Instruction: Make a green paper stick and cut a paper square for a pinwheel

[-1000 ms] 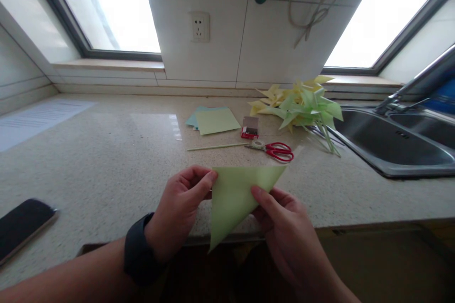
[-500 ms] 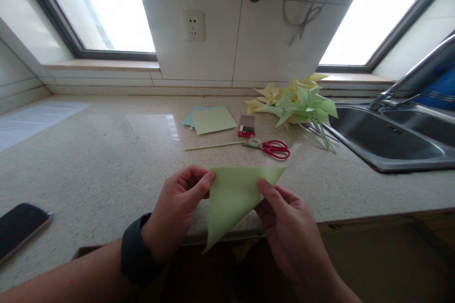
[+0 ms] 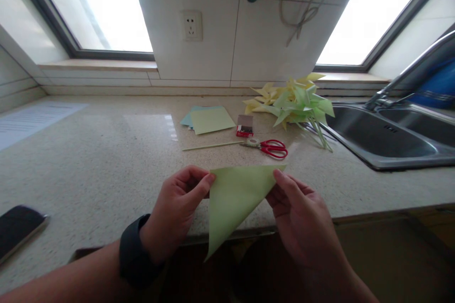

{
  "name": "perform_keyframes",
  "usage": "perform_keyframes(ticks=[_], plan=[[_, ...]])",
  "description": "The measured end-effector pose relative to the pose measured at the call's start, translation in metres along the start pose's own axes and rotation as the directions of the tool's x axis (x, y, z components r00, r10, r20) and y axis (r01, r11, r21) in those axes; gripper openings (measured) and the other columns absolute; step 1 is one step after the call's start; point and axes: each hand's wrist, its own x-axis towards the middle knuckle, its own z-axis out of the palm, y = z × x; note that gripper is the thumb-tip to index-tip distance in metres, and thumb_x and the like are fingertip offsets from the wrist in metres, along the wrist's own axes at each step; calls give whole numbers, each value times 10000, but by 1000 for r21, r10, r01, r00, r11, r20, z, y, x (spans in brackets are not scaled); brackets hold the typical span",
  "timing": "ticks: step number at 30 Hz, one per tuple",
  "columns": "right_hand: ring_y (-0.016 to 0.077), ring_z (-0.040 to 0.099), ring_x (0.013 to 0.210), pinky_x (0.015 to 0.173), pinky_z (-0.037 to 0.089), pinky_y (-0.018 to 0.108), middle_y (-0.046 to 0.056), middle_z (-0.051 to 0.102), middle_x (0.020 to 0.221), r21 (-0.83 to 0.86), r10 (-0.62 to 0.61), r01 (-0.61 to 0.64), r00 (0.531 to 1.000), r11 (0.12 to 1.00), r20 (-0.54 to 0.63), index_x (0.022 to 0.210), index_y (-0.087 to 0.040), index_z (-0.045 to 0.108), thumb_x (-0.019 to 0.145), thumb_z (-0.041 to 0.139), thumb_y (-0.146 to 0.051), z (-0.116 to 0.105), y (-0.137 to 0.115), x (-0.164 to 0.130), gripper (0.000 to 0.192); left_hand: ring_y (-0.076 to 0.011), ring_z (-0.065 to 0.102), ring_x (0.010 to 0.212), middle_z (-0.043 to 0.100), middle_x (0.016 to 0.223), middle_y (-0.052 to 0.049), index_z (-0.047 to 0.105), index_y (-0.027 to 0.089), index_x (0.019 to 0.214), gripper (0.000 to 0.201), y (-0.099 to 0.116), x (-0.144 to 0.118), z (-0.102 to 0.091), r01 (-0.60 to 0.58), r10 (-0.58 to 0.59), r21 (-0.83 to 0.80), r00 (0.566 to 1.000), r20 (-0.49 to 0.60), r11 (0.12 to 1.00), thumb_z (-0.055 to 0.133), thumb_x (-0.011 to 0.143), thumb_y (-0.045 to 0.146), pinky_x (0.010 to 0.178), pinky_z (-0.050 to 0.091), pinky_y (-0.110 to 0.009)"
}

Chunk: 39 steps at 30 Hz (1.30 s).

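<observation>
The light is daylight and it comes from two big windows, the left window (image 3: 92, 4) and the right window (image 3: 369, 14). Both are so bright that they look plain white and nothing outside can be seen. The counter (image 3: 106, 161) is shiny, and a pale square of glare lies on it near the middle. The wall between the windows is a bit gray. Under the counter's front edge it is dark brown and hard to see. The green paper (image 3: 234, 199) glows softly and looks sharp. Straight lines bend near the sides, so the window frames lean outward. The phone (image 3: 17, 229) at the left edge looks a little soft and stretched.
</observation>
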Motion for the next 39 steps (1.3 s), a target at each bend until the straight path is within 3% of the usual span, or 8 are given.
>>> perform_keyframes(ticks=[18,35,39], plan=[[159,726,681,710,611,274,51,786,750,40,-63,68,991,997,-121,722,-165,784,672,892,-245,-9,-5,14,143,-115,555,601,649,667,25,696,188,721,168,0,-1,0,-26,26,35,1000,-9,999,802,777,306,580,471,-218],[124,696,636,677,597,217,19,753,668,57,-101,108,987,992,-122,668,-174,757,657,880,-193,-12,-7,16,125,-97,536,592,631,657,36,702,191,728,164,-1,0,-1,-3,3,2,1000,10,1000,807,793,298,558,452,-189],[130,715,722,742,592,217,20,779,763,83,-56,62,996,995,-74,744,-188,776,710,867,-262,-11,-5,14,122,-89,516,565,622,648,38,703,186,734,178,-1,0,-1,21,-21,-23,1000,7,1000,806,803,314,515,423,-177]])
